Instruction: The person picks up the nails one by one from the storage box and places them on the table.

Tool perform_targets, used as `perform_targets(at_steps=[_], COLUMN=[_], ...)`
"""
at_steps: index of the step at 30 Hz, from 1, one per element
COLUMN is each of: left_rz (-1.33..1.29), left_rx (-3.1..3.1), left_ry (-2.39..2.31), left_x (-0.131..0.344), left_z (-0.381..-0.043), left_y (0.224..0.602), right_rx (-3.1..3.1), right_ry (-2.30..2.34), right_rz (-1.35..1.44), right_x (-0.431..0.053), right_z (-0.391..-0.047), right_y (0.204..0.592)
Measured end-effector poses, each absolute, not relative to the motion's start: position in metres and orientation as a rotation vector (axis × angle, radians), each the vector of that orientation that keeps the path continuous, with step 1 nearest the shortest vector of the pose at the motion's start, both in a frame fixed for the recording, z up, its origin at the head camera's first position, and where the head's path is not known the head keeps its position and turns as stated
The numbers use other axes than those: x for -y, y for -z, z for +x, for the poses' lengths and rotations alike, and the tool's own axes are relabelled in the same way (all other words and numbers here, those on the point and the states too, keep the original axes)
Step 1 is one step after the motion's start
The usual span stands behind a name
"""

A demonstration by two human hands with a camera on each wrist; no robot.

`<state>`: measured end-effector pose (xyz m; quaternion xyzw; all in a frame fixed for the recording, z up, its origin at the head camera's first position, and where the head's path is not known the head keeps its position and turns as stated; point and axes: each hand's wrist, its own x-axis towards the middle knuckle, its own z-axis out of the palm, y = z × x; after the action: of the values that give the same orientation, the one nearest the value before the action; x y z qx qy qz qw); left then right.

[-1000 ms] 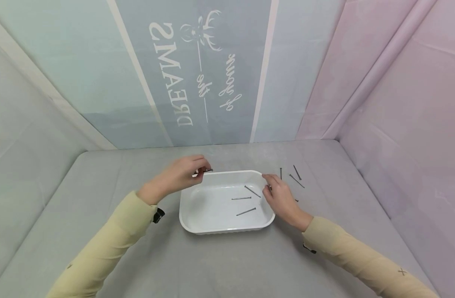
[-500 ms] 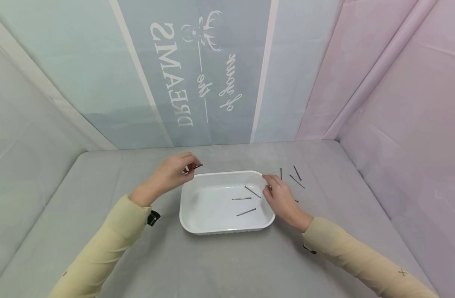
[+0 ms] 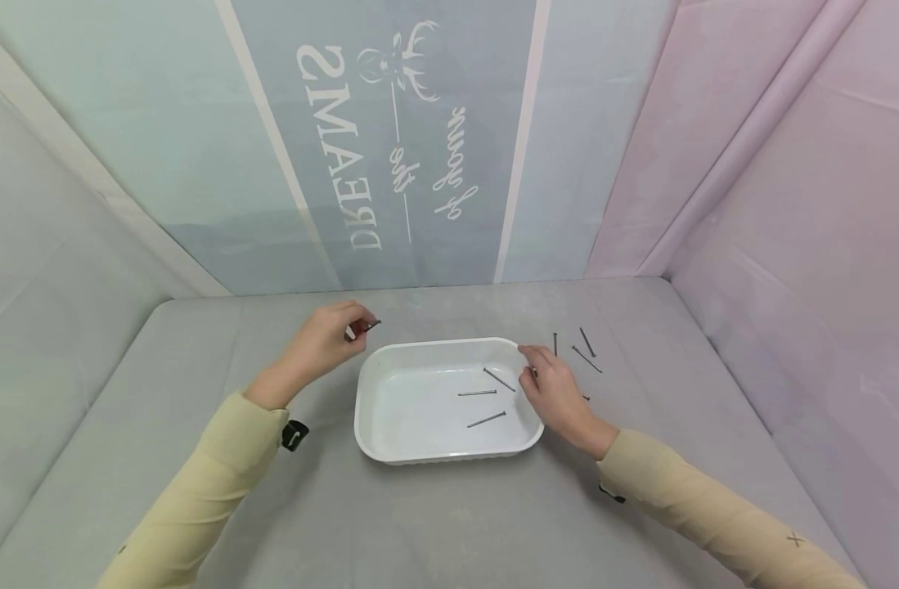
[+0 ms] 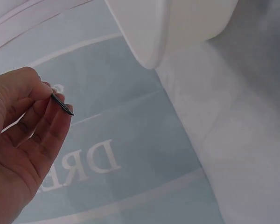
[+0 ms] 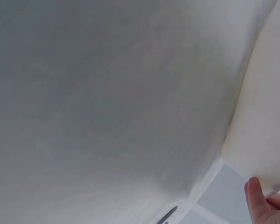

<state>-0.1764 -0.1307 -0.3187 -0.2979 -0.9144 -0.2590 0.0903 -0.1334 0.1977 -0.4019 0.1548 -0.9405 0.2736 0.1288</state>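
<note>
A white rectangular tray [image 3: 449, 456] stands in the middle of the table. Three nails lie inside it towards the right, one of them a nail [image 3: 477, 393] lying nearly level. My left hand [image 3: 320, 339] is raised off the tray's back left corner, pinching a dark nail [image 3: 374, 325] between thumb and fingers. The left wrist view shows this nail's pointed end [image 4: 67, 110] sticking out past the fingertips, apart from the tray. At the tray's right end, my right hand [image 3: 559, 401] grips the rim. In the right wrist view its thumb [image 5: 255, 193] lies against the tray wall [image 5: 261, 107].
Several loose nails lie on the grey table right of the tray, among them a slanted nail [image 3: 587, 358] and one nail [image 3: 586, 397] partly hidden by my right hand. Fabric walls [image 3: 420, 254] enclose the table at the back and sides.
My left hand has moved left with the nail, from above the tray's back rim to outside its back left corner. The right hand and the tray stay put.
</note>
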Motion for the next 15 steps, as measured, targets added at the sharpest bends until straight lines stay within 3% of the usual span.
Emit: perform_targets(at_steps=[15], left_rz=[-0.700], left_rx=[2.925], left_ry=[0.774], left_x=[0.148], left_z=[-0.184], left_y=[0.337], right_rx=[2.727], right_ry=[-0.782], right_rz=[0.462], right_x=[-0.198], right_z=[-0.133], right_y=[0.402])
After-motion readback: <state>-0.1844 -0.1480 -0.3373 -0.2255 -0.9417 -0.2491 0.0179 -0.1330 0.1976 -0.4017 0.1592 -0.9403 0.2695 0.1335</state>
